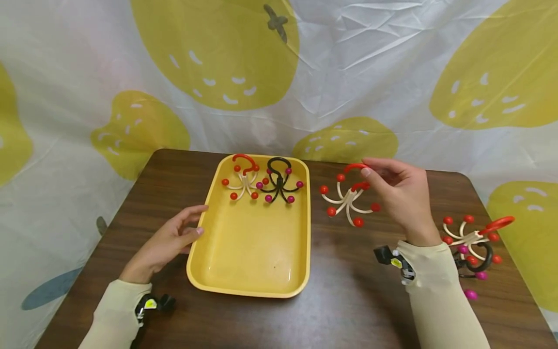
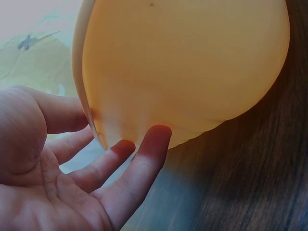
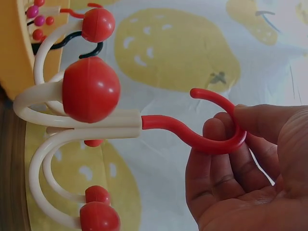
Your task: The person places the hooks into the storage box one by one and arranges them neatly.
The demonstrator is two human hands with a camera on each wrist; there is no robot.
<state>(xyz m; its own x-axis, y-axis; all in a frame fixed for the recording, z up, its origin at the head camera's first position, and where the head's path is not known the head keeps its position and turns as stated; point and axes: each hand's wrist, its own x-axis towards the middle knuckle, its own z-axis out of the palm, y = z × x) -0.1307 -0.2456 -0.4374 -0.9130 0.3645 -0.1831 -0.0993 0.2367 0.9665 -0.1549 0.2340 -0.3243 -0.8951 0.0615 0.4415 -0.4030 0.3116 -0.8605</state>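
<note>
Right sleeve (image 1: 440, 295): it is nearest to the camera, light coloured, and enters from the lower edge of the head view; a small wrist device (image 1: 407, 271) is worn at its cuff.
Left sleeve (image 1: 113, 310): of the same light colour, it enters at the lower left.
Right hand (image 1: 401, 196): thumb and fingers pinch the curved part of a red hook.
Held hanger (image 1: 350, 198): it belongs to this red hook, has cream arms with red balls at their ends, and is located to the right of the tray, hook upward. Whether its lowest part touches the tabletop, I cannot tell.
Left hand (image 1: 165, 242): fingers are relaxed and spread, not closed around anything; their tips are at the left side of the tray and touch it.
Yellow tray (image 1: 248, 257): it stands on the tabletop (image 1: 340, 310), between the two hands.
Inside the tray: a red-hooked cream hanger (image 1: 245, 182) and a black hanger (image 1: 279, 183) with magenta balls lie side by side at the far end.
Right edge of the tabletop: another cream hanger (image 1: 472, 237) with red hook overlaps a second black hanger (image 1: 490, 258), which is partly hidden.
Background cloth (image 1: 348, 77): white, printed with big yellow fruit shapes.
</note>
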